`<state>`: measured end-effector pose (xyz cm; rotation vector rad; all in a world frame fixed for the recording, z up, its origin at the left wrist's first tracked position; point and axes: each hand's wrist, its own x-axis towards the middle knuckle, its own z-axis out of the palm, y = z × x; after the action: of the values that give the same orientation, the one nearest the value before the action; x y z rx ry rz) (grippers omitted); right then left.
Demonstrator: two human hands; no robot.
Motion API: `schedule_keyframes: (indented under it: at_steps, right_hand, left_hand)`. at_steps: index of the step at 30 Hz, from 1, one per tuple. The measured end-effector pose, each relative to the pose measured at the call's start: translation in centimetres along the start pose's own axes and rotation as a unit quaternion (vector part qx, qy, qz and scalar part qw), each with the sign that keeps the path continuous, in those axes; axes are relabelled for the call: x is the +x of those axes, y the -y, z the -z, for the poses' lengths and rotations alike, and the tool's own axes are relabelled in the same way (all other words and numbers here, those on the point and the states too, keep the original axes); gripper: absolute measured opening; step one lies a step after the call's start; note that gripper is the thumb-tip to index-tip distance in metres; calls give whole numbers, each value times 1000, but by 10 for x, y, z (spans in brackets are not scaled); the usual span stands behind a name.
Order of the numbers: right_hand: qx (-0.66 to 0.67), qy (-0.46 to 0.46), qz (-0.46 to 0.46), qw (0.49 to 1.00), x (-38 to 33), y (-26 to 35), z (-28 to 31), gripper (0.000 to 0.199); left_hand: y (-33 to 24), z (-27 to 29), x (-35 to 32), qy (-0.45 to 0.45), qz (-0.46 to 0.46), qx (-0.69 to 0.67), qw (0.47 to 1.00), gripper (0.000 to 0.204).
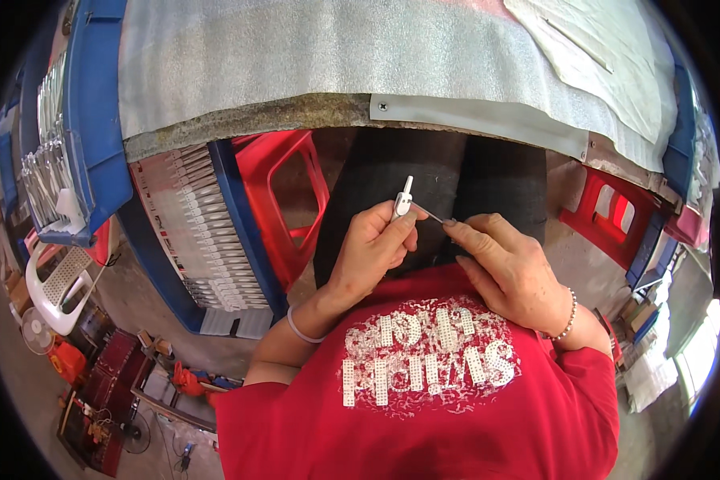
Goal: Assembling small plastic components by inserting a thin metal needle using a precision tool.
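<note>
Between the thumb and fingers of my left hand point(376, 248) is a small white part point(403, 205) with a narrow white tip pointing up and away from me. My right hand point(508, 264) pinches a thin dark metal rod point(430, 214). The rod's far end meets the white part beside my left thumb; whether it goes into it I cannot tell. Both hands are above my lap, just short of the table edge. The lower end of the white part is hidden by my left fingers.
A table covered with pale foam sheet point(296, 56) has a metal strip point(480, 120) along its edge. A blue crate point(244, 216) at the left holds rows of slim silvery pieces point(208, 216). Another blue crate point(96, 120) stands farther left. Red stools point(284, 200) flank my legs.
</note>
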<state>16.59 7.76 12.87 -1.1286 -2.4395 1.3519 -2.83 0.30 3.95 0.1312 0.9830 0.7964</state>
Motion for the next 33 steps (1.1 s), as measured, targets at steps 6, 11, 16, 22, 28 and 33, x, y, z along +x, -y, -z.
schedule_keyframes:
  at_steps: [6, 11, 16, 22, 28, 33]
  right_hand:
    - [-29, 39, -9, 999, 4, -4, -4, 40]
    - [80, 20, -57, 995, 4, -10, -5, 37]
    - [-202, 24, 63, 977, 0, -11, -14, 33]
    - [17, -62, 29, 998, 23, -30, -23, 27]
    - [-360, 95, 137, 918, 26, -6, -14, 37]
    - [231, 26, -170, 958, 31, -32, -17, 25]
  left_hand:
    - [4, -3, 3, -21, -10, 16, 1000, 18]
    - [11, -9, 4, -80, -114, 238, 961, 18]
    - [22, -6, 12, -81, -191, 349, 914, 17]
    - [29, 1, 24, -108, -264, 441, 851, 15]
    - [28, 2, 24, -95, -263, 427, 860, 15]
    - [35, 2, 34, -152, -356, 459, 800, 14]
